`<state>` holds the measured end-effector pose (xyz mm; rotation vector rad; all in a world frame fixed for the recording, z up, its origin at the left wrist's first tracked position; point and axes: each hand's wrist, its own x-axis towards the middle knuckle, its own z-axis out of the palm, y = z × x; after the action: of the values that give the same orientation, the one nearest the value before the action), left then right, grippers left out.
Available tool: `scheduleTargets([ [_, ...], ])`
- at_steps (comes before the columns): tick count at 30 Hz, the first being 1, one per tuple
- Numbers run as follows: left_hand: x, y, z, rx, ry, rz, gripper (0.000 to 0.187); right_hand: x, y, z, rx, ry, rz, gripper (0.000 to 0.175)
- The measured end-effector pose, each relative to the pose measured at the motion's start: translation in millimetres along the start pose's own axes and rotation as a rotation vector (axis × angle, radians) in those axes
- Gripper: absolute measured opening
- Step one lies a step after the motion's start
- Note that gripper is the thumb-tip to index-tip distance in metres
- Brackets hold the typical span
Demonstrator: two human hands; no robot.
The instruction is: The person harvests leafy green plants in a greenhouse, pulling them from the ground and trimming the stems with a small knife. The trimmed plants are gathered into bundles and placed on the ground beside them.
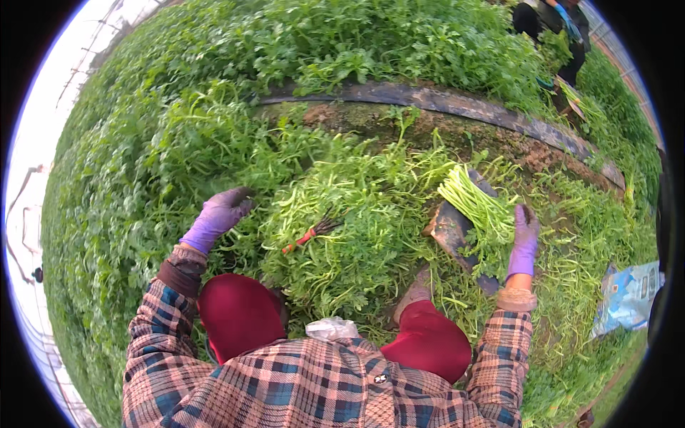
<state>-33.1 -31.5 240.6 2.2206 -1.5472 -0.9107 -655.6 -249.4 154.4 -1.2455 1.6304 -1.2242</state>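
Note:
My left hand (222, 216), in a soiled purple glove, hovers over the leafy green crop at the left with fingers bent and nothing visible in it. At the right, my right hand (524, 238) in a matching glove stands beside the leafy end of a bunch of cut greens (473, 200). Whether it touches the leaves is unclear. The bunch lies with its pale stems pointing away, across a dark, worn block or stand (452, 230). Between my hands, a thin tool or bundle with dark strands and a red handle (305, 239) rests on a heap of cut greens (353, 257).
A dark edging strip (406, 96) crosses beyond the heap, with a dense leafy bed (321, 43) behind it. Another person (572, 37) in blue gloves works at the far right. A blue and white plastic bag (629, 297) lies at right. White plastic (332, 328) sits between my knees.

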Motion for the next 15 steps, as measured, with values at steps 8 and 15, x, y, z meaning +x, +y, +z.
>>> scheduleTargets([
  [8,-199.5,-158.2,131.7,-0.049,-0.035,-0.674,0.052,-59.3,-122.6,0.8,-0.005,-0.438,-0.039,0.032],
  [15,-190.5,-184.9,155.4,-0.408,0.135,-0.468,0.055,-249.0,-223.3,93.4,0.065,-0.758,-0.188,0.036],
])
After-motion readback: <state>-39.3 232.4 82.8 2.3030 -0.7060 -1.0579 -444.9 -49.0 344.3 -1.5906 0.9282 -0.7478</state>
